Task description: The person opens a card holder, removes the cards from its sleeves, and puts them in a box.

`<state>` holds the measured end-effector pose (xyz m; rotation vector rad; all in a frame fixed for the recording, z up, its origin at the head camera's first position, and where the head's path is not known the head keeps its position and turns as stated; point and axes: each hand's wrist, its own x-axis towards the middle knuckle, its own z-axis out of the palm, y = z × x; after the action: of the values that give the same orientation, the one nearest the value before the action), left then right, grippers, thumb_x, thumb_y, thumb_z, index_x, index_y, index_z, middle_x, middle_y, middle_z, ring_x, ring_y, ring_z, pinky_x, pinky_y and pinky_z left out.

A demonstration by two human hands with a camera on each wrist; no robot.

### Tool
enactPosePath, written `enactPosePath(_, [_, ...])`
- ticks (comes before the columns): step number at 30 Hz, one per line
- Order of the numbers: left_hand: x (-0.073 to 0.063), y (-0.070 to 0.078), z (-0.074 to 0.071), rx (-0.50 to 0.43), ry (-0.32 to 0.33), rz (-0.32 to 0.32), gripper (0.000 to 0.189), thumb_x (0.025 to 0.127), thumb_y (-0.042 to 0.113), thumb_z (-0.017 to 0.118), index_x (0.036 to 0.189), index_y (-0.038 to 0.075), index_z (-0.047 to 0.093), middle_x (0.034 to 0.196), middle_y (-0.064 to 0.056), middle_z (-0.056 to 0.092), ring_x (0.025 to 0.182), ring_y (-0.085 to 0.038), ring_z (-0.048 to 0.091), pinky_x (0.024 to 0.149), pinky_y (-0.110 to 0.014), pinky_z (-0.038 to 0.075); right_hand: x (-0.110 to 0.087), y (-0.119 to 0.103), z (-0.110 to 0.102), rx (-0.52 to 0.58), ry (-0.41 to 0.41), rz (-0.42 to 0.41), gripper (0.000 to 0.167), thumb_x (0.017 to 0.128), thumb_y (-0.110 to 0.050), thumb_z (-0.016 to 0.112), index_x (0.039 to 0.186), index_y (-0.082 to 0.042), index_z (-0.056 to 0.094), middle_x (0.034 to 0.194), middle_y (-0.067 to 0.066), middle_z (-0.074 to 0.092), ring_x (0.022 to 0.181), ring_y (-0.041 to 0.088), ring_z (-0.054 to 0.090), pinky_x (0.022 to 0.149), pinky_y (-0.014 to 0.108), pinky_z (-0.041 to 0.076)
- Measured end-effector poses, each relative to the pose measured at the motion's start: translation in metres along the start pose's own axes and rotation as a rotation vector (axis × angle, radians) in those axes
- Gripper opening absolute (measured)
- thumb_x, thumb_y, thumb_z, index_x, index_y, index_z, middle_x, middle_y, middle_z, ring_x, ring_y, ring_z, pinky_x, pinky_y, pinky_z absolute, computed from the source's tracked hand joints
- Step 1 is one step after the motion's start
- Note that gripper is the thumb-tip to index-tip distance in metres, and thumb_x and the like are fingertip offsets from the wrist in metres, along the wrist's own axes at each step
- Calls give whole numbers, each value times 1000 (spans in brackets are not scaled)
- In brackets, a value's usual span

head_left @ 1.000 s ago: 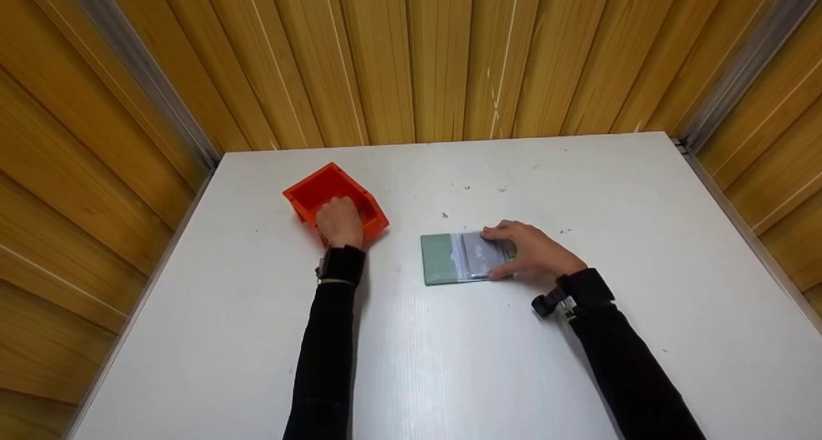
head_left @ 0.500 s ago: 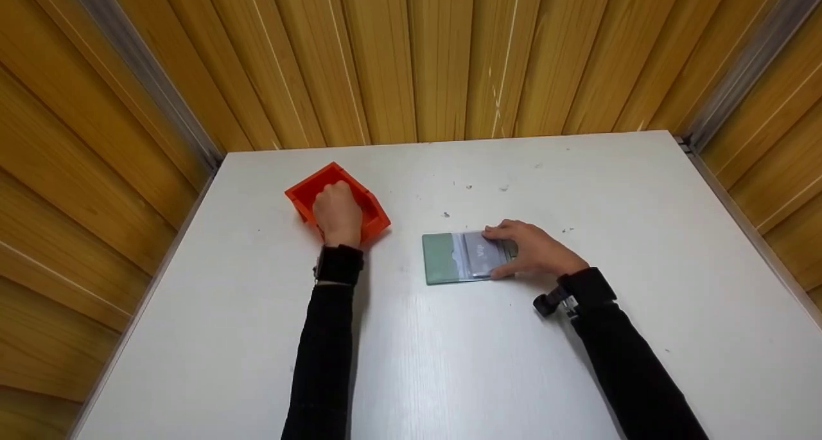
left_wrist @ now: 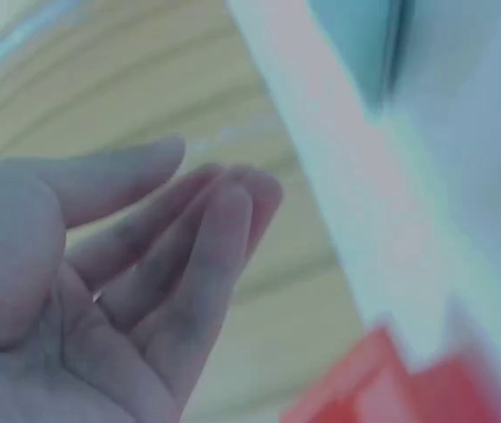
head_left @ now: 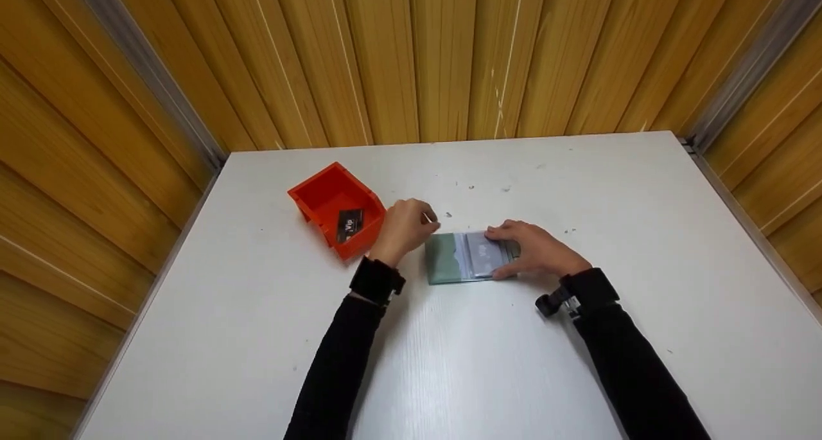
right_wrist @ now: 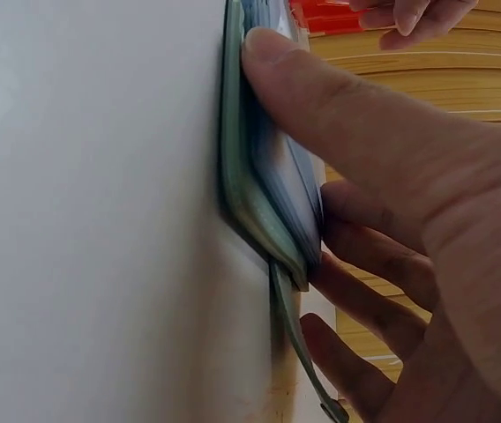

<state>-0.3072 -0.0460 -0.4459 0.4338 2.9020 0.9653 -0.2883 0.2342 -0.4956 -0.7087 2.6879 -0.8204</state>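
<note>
A green card holder (head_left: 444, 260) with clear plastic sleeves lies open on the white table. My right hand (head_left: 538, 247) grips its right part, thumb on the near edge and fingers on the far edge. In the right wrist view, the stacked sleeves and a thin green strap (right_wrist: 296, 326) show. My left hand (head_left: 404, 229) hovers by the holder's upper left corner, beside the red bin (head_left: 324, 193). Its fingers are loosely bent, and the left wrist view shows nothing between thumb and fingertips. Inside the bin lies a black card (head_left: 349, 224) with "Vip" lettering.
The white table (head_left: 257, 337) carries a few small dark marks beyond the holder. Wood-patterned panels (head_left: 443, 61) enclose it at the back and both sides.
My left hand has come out of the red bin and moved right toward the card holder, revealing the black card in the bin. My right hand keeps its grip on the holder.
</note>
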Motion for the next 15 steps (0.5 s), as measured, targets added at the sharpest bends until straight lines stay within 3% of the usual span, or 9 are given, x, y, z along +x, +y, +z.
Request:
enactPosePath(2, [-2, 4, 9, -7, -92, 30, 18, 96, 19, 74, 107, 7, 81, 93, -8, 77, 80, -21, 66, 72, -28, 57, 0, 0, -1, -23, 8, -20, 83, 75, -35, 94, 146, -9, 59, 146, 14, 58, 124, 29, 54, 110, 51, 43])
enactPosePath(5, [-5, 9, 19, -4, -177, 64, 18, 95, 20, 75, 107, 8, 81, 90, -6, 76, 78, -18, 62, 68, -25, 54, 0, -1, -1, -52, 25, -69, 77, 75, -36, 93, 140, -8, 65, 146, 13, 61, 129, 32, 53, 112, 53, 42])
enactPosePath(11, [-9, 12, 24, -28, -240, 94, 20, 95, 22, 75, 109, 9, 81, 90, -5, 75, 77, -16, 62, 66, -23, 53, 0, -4, 1, -7, 84, -100, 56, 73, -33, 95, 123, -14, 77, 145, 8, 59, 139, 32, 45, 117, 56, 37])
enactPosePath(15, [-9, 11, 23, -44, -245, 77, 23, 96, 22, 75, 115, 9, 79, 96, -6, 77, 79, -17, 64, 69, -23, 56, 2, -6, 3, 16, 111, -104, 47, 72, -32, 95, 116, -19, 81, 138, 4, 58, 134, 28, 45, 114, 53, 38])
